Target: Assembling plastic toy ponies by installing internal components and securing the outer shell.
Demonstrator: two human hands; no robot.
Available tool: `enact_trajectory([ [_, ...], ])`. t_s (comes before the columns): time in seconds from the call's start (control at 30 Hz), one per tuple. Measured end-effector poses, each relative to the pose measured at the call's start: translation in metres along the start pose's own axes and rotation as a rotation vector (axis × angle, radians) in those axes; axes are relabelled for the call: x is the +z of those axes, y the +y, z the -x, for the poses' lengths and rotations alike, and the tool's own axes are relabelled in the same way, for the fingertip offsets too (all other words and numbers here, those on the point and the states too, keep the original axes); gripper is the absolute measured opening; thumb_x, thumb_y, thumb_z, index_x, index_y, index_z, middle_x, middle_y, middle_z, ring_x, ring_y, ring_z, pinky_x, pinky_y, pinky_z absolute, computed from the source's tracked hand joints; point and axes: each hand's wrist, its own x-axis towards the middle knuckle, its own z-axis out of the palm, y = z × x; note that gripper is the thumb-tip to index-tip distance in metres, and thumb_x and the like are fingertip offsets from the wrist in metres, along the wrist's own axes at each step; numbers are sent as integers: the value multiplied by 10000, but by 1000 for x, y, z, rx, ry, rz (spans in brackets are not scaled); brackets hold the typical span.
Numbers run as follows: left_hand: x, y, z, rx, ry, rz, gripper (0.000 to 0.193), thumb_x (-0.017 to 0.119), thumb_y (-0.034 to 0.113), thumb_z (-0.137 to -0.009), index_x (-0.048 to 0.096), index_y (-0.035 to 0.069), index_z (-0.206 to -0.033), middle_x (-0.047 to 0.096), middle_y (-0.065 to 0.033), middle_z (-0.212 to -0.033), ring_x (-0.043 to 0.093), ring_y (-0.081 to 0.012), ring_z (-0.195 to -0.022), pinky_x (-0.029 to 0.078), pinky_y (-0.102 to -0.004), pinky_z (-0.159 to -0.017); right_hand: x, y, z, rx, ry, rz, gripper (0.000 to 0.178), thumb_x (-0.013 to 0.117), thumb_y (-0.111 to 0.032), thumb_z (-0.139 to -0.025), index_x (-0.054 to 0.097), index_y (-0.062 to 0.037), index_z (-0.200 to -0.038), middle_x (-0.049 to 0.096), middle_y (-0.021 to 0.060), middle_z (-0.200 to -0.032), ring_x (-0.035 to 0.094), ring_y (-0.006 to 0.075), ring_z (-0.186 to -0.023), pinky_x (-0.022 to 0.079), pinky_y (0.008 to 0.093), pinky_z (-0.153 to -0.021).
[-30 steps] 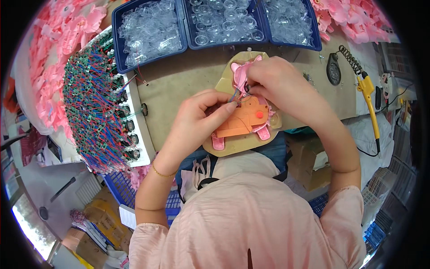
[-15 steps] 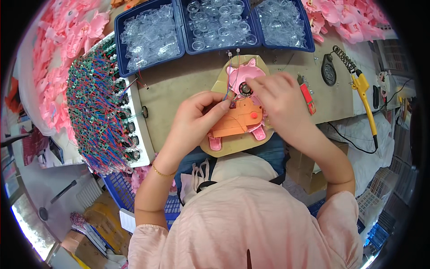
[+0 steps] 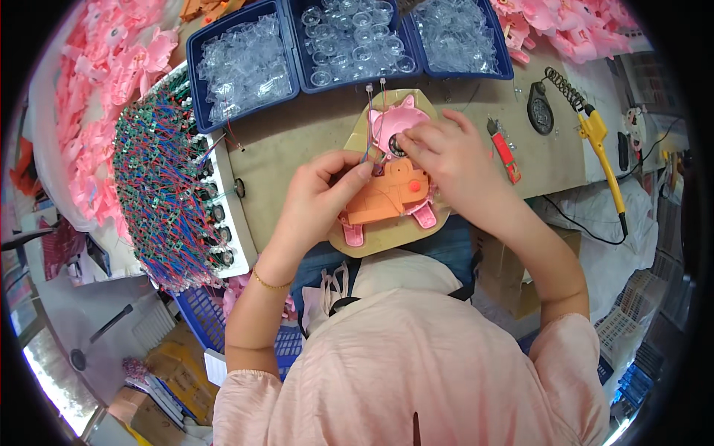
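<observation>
A pink animal-shaped plastic toy shell (image 3: 401,120) lies on a tan board (image 3: 405,239) in front of me, with an orange plastic piece (image 3: 383,199) bearing a red-orange round spot across its lower half. A small round black speaker (image 3: 397,146) sits in the shell's upper part. My right hand (image 3: 457,160) has its thumb and fingers closed on the speaker's edge. Thin wires (image 3: 369,119) run up from the shell to small pale tips. My left hand (image 3: 325,186) pinches these wires low down, beside the orange piece. Its fingertips partly hide the joint there.
Blue bins (image 3: 297,46) of clear plastic parts stand at the back. A white tray (image 3: 236,249) heaped with wired circuit boards is at left. Pink shells (image 3: 89,134) pile up beyond it. To the right lie a red cutter (image 3: 505,154) and a yellow soldering iron (image 3: 601,145).
The whole scene has shifted slightly left in view. My right fingers have come down lower onto the speaker, covering more of it. My left hand keeps its pinch on the wires.
</observation>
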Motion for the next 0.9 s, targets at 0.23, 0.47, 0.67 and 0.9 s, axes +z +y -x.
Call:
enact_trajectory([
  [0.23,0,4,0,1,-2,15,241,596,179,-882,629,-41,-976,625,-15,-807,542,-61,-749,449,-217,-676,1,2,5,-10,133,-16,341,554,-92,-751,607,-84,-1088,590,39,-1083,501,217,-1119,330,451,-994],
  [0.47,-14,9,-1,-117,-89,37,199,583,167,-893,641,-2,-980,619,26,-820,504,-16,-671,404,-167,-588,-13,-9,8,-31,96,-196,378,613,-29,-685,616,-88,-1058,600,36,-1082,514,203,-1109,345,445,-966],
  [0.67,-7,17,5,217,60,-439,177,644,100,-809,659,35,-973,642,-21,-830,559,-85,-696,431,-223,-608,8,-31,19,-254,231,-303,324,680,-66,-656,624,-72,-974,623,45,-980,590,197,-973,383,419,-908],
  [0.9,28,-21,46,844,322,-1096,347,605,116,-715,634,56,-1055,627,-51,-1012,608,-188,-875,457,-299,-712,-8,-37,45,221,214,-649,397,739,-14,-638,624,-34,-1018,602,53,-850,589,213,-741,440,328,-720],
])
